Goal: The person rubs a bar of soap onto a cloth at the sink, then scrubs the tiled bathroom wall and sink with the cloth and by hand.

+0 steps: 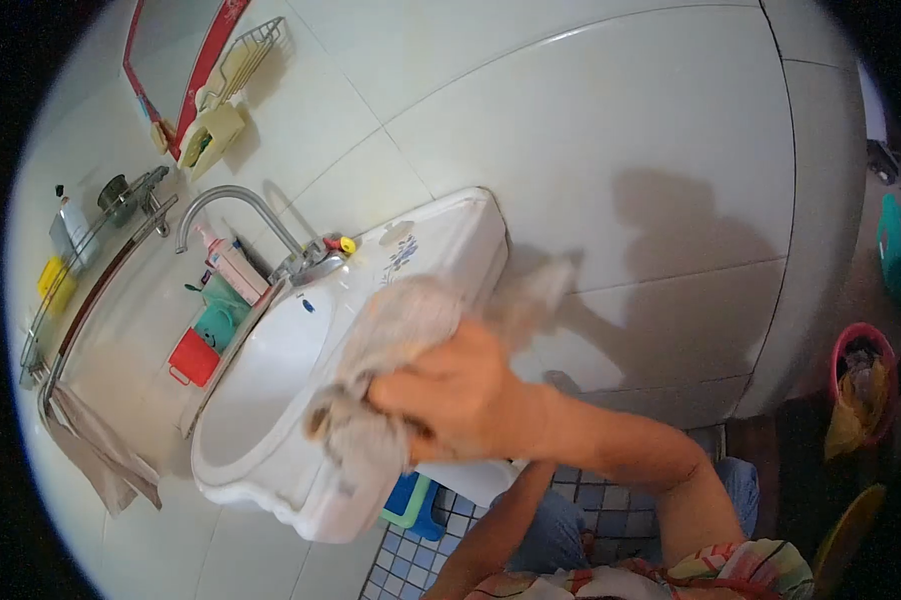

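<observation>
Your right hand (461,390) clutches a crumpled cloth (406,315) by the sink (261,400). Your left hand is hidden; I can't tell its state.

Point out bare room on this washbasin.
Bare: the deck between the floral decal and the outer corner; the bowl between the red cup and the cloth in the right hand. Crowded: beside the faucet (pink bottle, teal mug).
</observation>
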### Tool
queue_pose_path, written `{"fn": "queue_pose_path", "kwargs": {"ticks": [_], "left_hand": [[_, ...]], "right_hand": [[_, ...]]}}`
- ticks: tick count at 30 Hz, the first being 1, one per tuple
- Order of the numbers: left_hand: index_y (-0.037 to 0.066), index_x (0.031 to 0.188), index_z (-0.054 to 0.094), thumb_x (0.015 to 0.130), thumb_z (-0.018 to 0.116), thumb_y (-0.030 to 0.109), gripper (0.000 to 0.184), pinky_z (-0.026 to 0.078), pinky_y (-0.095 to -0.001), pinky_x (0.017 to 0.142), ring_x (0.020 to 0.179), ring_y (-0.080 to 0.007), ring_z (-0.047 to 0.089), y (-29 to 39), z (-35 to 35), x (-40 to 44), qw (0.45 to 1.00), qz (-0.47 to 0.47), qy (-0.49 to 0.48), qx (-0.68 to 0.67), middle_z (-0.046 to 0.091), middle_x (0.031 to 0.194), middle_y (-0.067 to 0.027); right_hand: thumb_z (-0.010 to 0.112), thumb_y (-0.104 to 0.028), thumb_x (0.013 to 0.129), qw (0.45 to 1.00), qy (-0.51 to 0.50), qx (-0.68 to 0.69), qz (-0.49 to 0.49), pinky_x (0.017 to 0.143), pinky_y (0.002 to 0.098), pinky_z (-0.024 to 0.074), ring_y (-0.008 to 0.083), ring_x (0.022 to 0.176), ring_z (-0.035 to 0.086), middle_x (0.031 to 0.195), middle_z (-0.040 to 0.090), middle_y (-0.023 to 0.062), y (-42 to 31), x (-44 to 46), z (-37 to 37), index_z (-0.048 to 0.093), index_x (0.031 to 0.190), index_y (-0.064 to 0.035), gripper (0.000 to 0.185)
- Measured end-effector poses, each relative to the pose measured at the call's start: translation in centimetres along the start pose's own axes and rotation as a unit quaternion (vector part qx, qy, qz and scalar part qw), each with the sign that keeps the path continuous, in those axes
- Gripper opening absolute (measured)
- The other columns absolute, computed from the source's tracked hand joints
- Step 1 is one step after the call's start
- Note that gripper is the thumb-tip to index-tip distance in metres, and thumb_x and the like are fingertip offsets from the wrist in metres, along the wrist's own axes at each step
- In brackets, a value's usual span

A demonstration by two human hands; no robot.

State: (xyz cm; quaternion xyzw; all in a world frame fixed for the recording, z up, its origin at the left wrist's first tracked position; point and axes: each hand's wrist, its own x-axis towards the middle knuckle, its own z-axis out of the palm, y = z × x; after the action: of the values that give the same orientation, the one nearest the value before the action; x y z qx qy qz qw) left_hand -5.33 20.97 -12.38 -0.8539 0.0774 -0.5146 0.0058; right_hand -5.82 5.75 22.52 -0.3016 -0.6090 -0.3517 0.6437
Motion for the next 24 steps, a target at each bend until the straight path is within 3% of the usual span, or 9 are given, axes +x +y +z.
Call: {"fn": "queue_pose_path", "kwargs": {"ticks": [2,3,4,8,10,12,18,20,24], "left_hand": [[0.002,0.118,0.045,0.089,0.050,0.019,0.034,0.042,-0.0322,0.081,0.091,-0.0215,0.053,0.0,-0.2,1.2,0.986,-0.139,0.015,-0.096,0.057,0.096,-0.0083],[0.002,0.117,0.046,0.089,0.049,0.019,0.033,0.042,-0.0313,0.079,0.089,-0.0202,0.053,0.4,-0.4,1.9,0.967,-0.209,0.022,-0.144,0.057,0.095,-0.0079],[0.002,0.116,0.046,0.090,0.048,0.019,0.031,0.043,-0.0303,0.077,0.086,-0.0189,0.053,1.1,-0.8,2.4,0.940,-0.281,0.029,-0.189,0.057,0.093,-0.0074],[0.001,0.112,0.048,0.091,0.044,0.018,0.027,0.044,-0.0264,0.070,0.076,-0.0137,0.053,4.2,-3.4,5.0,0.762,-0.545,0.069,-0.342,0.056,0.087,-0.0056],[0.001,0.109,0.049,0.092,0.042,0.020,0.026,0.042,-0.0235,0.065,0.071,-0.0092,0.049,5.0,-4.2,6.3,0.786,-0.535,0.050,-0.306,0.054,0.083,-0.0040],[0.002,0.105,0.049,0.093,0.041,0.020,0.023,0.040,-0.0262,0.064,0.068,-0.0102,0.044,5.4,-4.1,6.7,0.787,-0.532,0.064,-0.304,0.050,0.078,-0.0020],[0.002,0.106,0.049,0.092,0.043,0.021,0.025,0.040,-0.0253,0.064,0.068,-0.0096,0.045,5.6,-3.0,6.1,0.782,-0.511,0.077,-0.349,0.050,0.079,-0.0023],[0.001,0.107,0.049,0.092,0.043,0.022,0.026,0.041,-0.0251,0.064,0.068,-0.0097,0.046,5.2,-2.1,5.5,0.782,-0.506,0.082,-0.355,0.051,0.079,-0.0026],[0.001,0.107,0.049,0.092,0.042,0.023,0.027,0.042,-0.0256,0.066,0.070,-0.0102,0.047,6.3,-3.5,6.9,0.789,-0.518,0.055,-0.325,0.051,0.078,-0.0037]], "right_hand": [[0.066,-0.015,0.060,0.997,-0.019,0.077,-0.011,0.065,0.0363,0.0466,0.0207,0.068,0.058,0.072,0.059,0.0056,-0.4,0.3,-0.2,0.059,0.073,-0.0093,0.016],[0.066,-0.016,0.061,0.994,0.051,0.081,-0.053,0.067,0.0382,0.0464,0.0201,0.070,0.059,0.074,0.060,0.0054,0.2,0.8,0.2,0.060,0.073,-0.0097,0.015],[0.066,-0.016,0.062,0.998,0.020,0.047,-0.043,0.066,0.0385,0.0461,0.0221,0.069,0.058,0.073,0.059,0.0070,1.1,0.4,0.0,0.060,0.074,-0.0086,0.015],[0.063,-0.015,0.064,0.994,0.006,-0.062,0.085,0.060,0.0371,0.0432,0.0288,0.062,0.054,0.068,0.055,0.0112,8.5,0.0,-1.3,0.059,0.078,-0.0045,0.018],[0.063,-0.015,0.064,0.994,0.032,-0.056,0.093,0.059,0.0365,0.0421,0.0295,0.061,0.052,0.067,0.054,0.0116,9.9,0.0,-1.9,0.058,0.079,-0.0039,0.019],[0.060,-0.022,0.070,0.989,-0.015,-0.090,0.116,0.068,0.0394,0.0428,0.0314,0.073,0.055,0.077,0.057,0.0140,10.0,-0.1,-2.2,0.057,0.084,-0.0044,0.023],[0.066,-0.024,0.066,0.996,-0.038,-0.048,0.063,0.066,0.0381,0.0436,0.0293,0.068,0.055,0.072,0.055,0.0100,5.7,-0.3,-1.9,0.058,0.080,-0.0079,0.023],[0.069,-0.024,0.066,1.000,-0.018,-0.013,0.019,0.056,0.0333,0.0412,0.0262,0.056,0.052,0.062,0.052,0.0075,6.2,0.0,-2.1,0.056,0.075,-0.0076,0.023],[0.063,-0.017,0.068,0.988,-0.082,-0.106,0.077,0.059,0.0347,0.0421,0.0308,0.064,0.053,0.069,0.055,0.0119,7.6,0.7,-3.3,0.057,0.078,-0.0064,0.016]]}}
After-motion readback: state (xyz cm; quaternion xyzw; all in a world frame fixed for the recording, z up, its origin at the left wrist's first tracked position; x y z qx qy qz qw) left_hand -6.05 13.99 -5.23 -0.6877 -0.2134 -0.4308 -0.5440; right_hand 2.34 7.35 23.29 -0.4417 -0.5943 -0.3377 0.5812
